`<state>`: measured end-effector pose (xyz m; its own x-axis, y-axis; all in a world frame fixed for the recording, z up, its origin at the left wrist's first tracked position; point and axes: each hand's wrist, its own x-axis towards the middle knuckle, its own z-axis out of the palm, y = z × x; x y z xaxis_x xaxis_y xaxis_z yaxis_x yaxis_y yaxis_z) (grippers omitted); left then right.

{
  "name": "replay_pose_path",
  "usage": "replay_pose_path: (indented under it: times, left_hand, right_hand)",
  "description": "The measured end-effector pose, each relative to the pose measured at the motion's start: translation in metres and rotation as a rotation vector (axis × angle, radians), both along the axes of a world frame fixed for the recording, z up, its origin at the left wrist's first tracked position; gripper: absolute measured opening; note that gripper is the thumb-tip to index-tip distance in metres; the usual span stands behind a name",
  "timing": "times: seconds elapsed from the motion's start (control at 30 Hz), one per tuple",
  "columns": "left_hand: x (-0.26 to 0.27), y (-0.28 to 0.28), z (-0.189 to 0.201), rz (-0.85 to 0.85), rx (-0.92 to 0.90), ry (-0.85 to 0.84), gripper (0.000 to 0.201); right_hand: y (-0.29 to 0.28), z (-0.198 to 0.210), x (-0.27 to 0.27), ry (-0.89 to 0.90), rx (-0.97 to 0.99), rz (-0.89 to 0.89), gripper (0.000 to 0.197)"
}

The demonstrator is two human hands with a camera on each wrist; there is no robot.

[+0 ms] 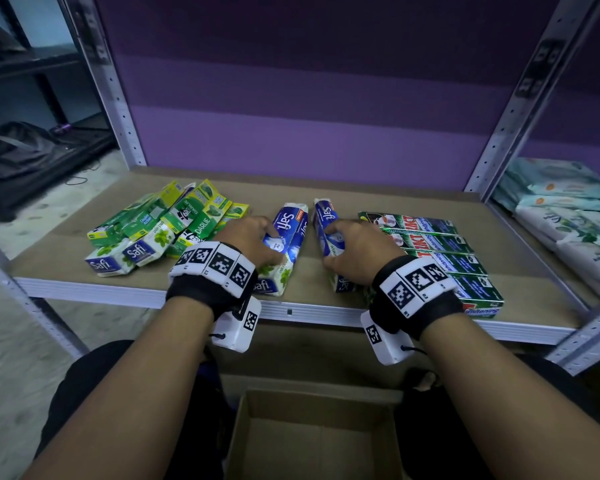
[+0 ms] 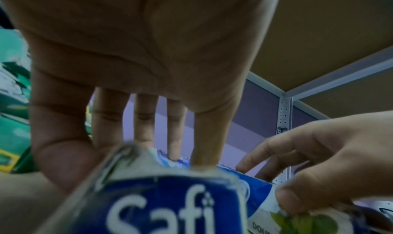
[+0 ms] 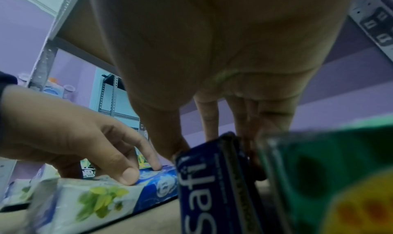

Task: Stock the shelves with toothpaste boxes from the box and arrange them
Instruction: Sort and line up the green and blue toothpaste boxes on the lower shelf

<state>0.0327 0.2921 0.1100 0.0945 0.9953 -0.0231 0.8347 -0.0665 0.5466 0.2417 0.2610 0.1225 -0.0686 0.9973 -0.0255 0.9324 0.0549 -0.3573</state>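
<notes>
Two blue-and-white Safi toothpaste boxes lie on the brown shelf board (image 1: 333, 188), ends pointing to the back wall. My left hand (image 1: 269, 244) grips the left Safi box (image 1: 293, 220) from above, thumb on one side and fingers (image 2: 176, 136) over the top. The right Safi box (image 1: 324, 211) stands on its narrow edge, and my right hand (image 1: 338, 245) pinches it between thumb (image 2: 291, 200) and fingers. A narrow strip of bare shelf separates the two boxes. Below the shelf, the open cardboard box (image 1: 312, 441) shows only its bare bottom.
A loose heap of green Darlie boxes (image 1: 187, 216) and small Safi boxes (image 1: 132, 254) lies at the left. A neat row of dark green boxes (image 1: 458, 258) lies flat against my right hand. Pale soft packs (image 1: 568, 216) fill the neighbouring shelf. Metal uprights (image 1: 118, 98) frame the bay.
</notes>
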Motion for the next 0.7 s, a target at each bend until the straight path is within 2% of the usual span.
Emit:
replay_pose_path:
  times: [0.17,0.27,0.37,0.47,0.57,0.63,0.7]
  left_hand:
    - [-0.01,-0.006,0.002,0.028,-0.12,-0.143,0.04]
    - [-0.012,-0.014,0.004,0.025,-0.219,-0.293,0.033]
    - [-0.014,-0.019,0.008,-0.017,-0.254,-0.305,0.03]
    - [-0.02,-0.019,0.01,-0.034,-0.208,-0.288,0.023]
    - [-0.024,-0.012,0.013,-0.078,-0.03,-0.197,0.019]
    - [-0.024,-0.004,0.015,-0.117,0.058,-0.179,0.021]
    - [-0.022,0.002,0.016,-0.192,0.051,-0.225,0.031]
  right_hand:
    - [0.0,0.002,-0.002,0.013,0.021,-0.022,0.056]
    - [0.002,0.004,0.002,0.168,0.028,-0.031,0.049]
    - [0.004,0.008,0.007,0.365,0.043,-0.066,0.037]
    - [0.006,0.014,0.012,0.588,0.022,-0.11,0.03]
    - [0.005,0.021,0.017,0.824,-0.091,-0.158,0.023]
    - [0.004,0.023,0.02,0.948,-0.139,-0.18,0.021]
    - [0.005,0.022,0.022,0.982,-0.116,-0.182,0.018]
